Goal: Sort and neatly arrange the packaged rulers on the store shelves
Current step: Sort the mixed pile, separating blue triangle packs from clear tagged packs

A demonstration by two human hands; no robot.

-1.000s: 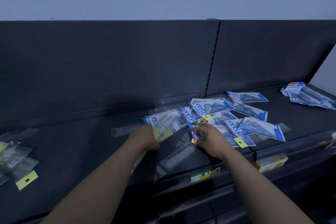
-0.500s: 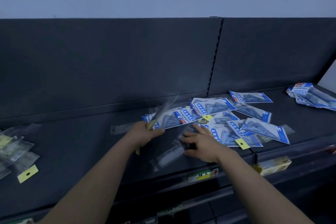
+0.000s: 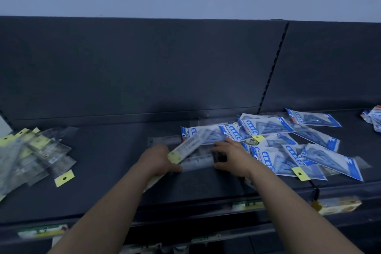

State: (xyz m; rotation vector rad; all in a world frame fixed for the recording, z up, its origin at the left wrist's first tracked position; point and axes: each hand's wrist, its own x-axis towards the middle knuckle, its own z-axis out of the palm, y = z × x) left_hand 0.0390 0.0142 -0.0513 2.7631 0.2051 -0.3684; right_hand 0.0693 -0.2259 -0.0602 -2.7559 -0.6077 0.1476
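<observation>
Your left hand (image 3: 156, 159) held a clear ruler pack (image 3: 188, 146). Your right hand (image 3: 232, 156) pinched a second pack (image 3: 198, 163) on the shelf (image 3: 103, 171).

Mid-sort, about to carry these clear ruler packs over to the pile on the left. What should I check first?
1. Left grip holds the yellow-tagged ruler pack: ok.
2. Right grip on the clear ruler pack: ok, fingers curl round its end.
3. Shelf between the grips and the left pile free: ok.
4. Left pile neat: not ok, packs fan out at differing angles.
5. Blue packs free of clear ones: not ok, yellow tags show within the heap.
6. Number of packs in the left grip: cannot tell.
</observation>
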